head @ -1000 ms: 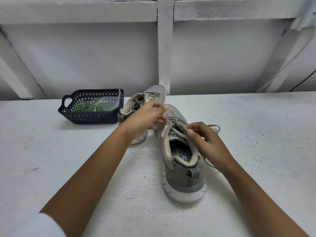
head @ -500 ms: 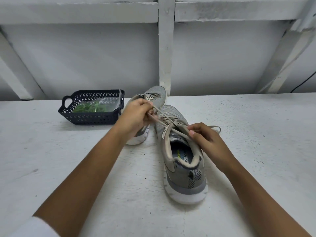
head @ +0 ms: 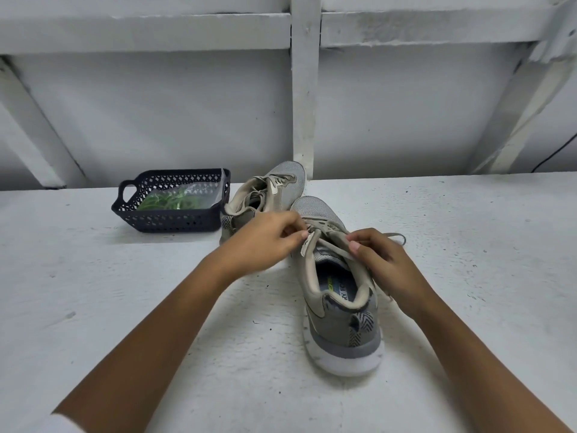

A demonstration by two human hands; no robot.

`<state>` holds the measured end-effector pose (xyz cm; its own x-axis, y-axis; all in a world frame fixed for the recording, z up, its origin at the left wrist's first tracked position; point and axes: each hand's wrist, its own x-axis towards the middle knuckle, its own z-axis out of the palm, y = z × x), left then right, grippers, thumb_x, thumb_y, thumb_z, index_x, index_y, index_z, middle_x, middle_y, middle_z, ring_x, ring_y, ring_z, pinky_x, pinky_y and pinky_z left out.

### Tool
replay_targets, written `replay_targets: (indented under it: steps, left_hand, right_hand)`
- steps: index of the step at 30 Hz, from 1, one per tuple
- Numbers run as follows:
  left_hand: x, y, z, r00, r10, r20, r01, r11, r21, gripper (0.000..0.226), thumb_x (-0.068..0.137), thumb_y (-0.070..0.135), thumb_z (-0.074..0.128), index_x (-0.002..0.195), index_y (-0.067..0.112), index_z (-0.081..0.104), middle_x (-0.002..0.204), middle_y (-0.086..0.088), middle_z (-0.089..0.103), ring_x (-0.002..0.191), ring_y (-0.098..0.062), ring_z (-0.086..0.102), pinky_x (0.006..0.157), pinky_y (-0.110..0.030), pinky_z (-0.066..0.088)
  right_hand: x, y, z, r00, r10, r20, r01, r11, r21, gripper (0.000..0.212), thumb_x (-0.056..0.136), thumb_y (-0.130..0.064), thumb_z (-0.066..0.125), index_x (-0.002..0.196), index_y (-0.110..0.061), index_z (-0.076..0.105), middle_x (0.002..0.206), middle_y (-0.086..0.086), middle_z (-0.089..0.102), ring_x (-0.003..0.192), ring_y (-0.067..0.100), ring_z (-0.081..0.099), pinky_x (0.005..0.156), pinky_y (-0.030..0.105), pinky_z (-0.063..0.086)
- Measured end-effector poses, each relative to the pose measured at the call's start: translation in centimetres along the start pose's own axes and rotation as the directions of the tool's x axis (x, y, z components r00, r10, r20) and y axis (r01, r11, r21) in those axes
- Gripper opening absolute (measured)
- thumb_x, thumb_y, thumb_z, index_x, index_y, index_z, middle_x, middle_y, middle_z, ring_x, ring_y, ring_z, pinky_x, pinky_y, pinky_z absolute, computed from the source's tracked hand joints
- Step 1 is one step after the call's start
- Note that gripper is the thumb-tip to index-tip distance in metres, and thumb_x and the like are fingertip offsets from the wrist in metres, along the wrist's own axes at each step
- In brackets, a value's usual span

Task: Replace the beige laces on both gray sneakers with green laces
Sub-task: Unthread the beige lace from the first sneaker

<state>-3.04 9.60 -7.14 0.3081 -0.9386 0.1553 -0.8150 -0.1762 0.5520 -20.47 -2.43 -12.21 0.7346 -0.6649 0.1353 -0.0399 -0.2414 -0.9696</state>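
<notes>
a: where does the near sneaker (head: 340, 323) stand?
b: lower centre-right of the frame, upright on the white counter (head: 125, 292), heel toward the camera, toe pointing up the frame.
a: and the hands?
b: the left hand (head: 265, 242) meets the shoe's left eyelet row, fingers curled, thumb and forefinger pinching the beige lace (head: 331, 246). the right hand (head: 381, 260) sits at the right eyelet row, pinching a strand of the same lace where it crosses the tongue.
a: the second shoe?
b: the far sneaker (head: 274, 189) stands behind the left hand, at centre frame, laced in beige too, just beside the dark basket (head: 168, 218) on its left.
a: the replacements?
b: green laces (head: 168, 201) lie inside that basket, in clear wrapping, left of centre.
</notes>
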Motion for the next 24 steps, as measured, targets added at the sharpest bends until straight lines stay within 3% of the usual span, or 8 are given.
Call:
replay_targets:
  steps: [4, 7, 10, 13, 15, 17, 21, 24]
  left_hand:
    - [-0.2, 0.1, -1.0, 0.977, -0.117, -0.180, 0.093, 0.987, -0.134, 0.008, 0.095, 0.019, 0.052, 0.089, 0.018, 0.057, 0.076, 0.006, 0.055, 0.063, -0.002, 0.051, 0.059, -0.016, 0.039]
    - [-0.4, 0.0, -2.2, 0.852, -0.273, -0.447, 0.193, 0.957, -0.216, 0.013, 0.097, 0.019, 0.049, 0.094, 0.011, 0.058, 0.078, 0.001, 0.056, 0.064, -0.005, 0.051, 0.056, -0.021, 0.037]
    - [-1.0, 0.0, -1.9, 0.795, -0.078, -0.601, 0.202, 0.969, 0.140, 0.017, 0.095, 0.018, 0.050, 0.102, 0.007, 0.061, 0.098, -0.011, 0.057, 0.087, -0.025, 0.052, 0.073, -0.031, 0.037]
    - [-1.1, 0.9, -0.6, 0.891, 0.131, -0.435, 0.047, 0.926, 0.375, 0.024, 0.091, 0.027, 0.053, 0.109, 0.016, 0.065, 0.108, -0.006, 0.056, 0.105, -0.028, 0.049, 0.086, -0.037, 0.031]
    - [-0.8, 1.1, 0.4, 0.965, 0.073, -0.251, 0.026, 0.928, 0.371, 0.024, 0.095, 0.033, 0.049, 0.110, 0.025, 0.065, 0.111, 0.007, 0.055, 0.116, -0.016, 0.044, 0.093, -0.036, 0.024]
    - [-0.6, 0.9, 1.2, 0.988, 0.012, -0.153, 0.033, 0.958, 0.284, 0.021, 0.095, 0.033, 0.049, 0.104, 0.025, 0.066, 0.102, 0.011, 0.056, 0.107, -0.013, 0.050, 0.097, -0.038, 0.029]
    - [-0.8, 0.7, 0.9, 0.952, -0.057, -0.302, 0.082, 0.994, 0.071, 0.011, 0.092, 0.024, 0.054, 0.088, 0.018, 0.063, 0.086, 0.006, 0.055, 0.082, -0.016, 0.054, 0.085, -0.045, 0.046]
    - [-1.5, 0.5, -0.4, 0.840, -0.159, -0.519, 0.207, 0.978, 0.034, 0.013, 0.091, 0.020, 0.052, 0.089, 0.013, 0.063, 0.088, 0.002, 0.056, 0.075, -0.016, 0.052, 0.081, -0.041, 0.047]
  right_hand:
    - [0.0, -0.2, 0.0, 1.000, -0.008, 0.002, 0.008, 1.000, -0.008, 0.010, 0.093, -0.020, 0.057, 0.091, -0.027, 0.065, 0.087, -0.010, 0.067, 0.086, 0.001, 0.061, 0.079, 0.023, 0.046]
    - [-0.1, -0.2, 0.0, 1.000, -0.011, 0.003, 0.011, 1.000, -0.005, 0.010, 0.092, -0.020, 0.057, 0.090, -0.026, 0.065, 0.083, -0.012, 0.067, 0.081, -0.002, 0.060, 0.076, 0.020, 0.043]
    - [-0.1, -0.2, 0.0, 1.000, -0.008, 0.001, 0.008, 1.000, -0.002, 0.010, 0.093, -0.020, 0.057, 0.090, -0.026, 0.065, 0.083, -0.012, 0.066, 0.082, -0.001, 0.060, 0.077, 0.022, 0.043]
    - [-0.2, -0.2, 0.1, 1.000, -0.009, -0.002, 0.009, 1.000, 0.005, 0.010, 0.092, -0.020, 0.058, 0.089, -0.026, 0.065, 0.085, -0.010, 0.066, 0.083, -0.001, 0.060, 0.079, 0.023, 0.044]
    - [-0.2, -0.3, 0.1, 1.000, -0.014, -0.004, 0.014, 1.000, 0.007, 0.011, 0.093, -0.020, 0.057, 0.089, -0.026, 0.065, 0.085, -0.010, 0.066, 0.083, -0.001, 0.060, 0.079, 0.022, 0.043]
    - [-0.2, -0.3, 0.1, 1.000, -0.022, -0.003, 0.022, 1.000, -0.001, 0.012, 0.093, -0.020, 0.057, 0.088, -0.027, 0.065, 0.083, -0.011, 0.065, 0.082, -0.001, 0.059, 0.078, 0.021, 0.043]
    - [-0.3, -0.4, 0.2, 1.000, -0.017, -0.004, 0.017, 1.000, 0.000, 0.012, 0.093, -0.020, 0.056, 0.088, -0.026, 0.065, 0.087, -0.008, 0.066, 0.082, -0.002, 0.059, 0.078, 0.019, 0.044]
    - [-0.3, -0.4, 0.2, 1.000, -0.009, -0.006, 0.009, 1.000, 0.005, 0.012, 0.093, -0.020, 0.056, 0.089, -0.026, 0.065, 0.090, -0.007, 0.066, 0.086, -0.001, 0.059, 0.080, 0.020, 0.044]
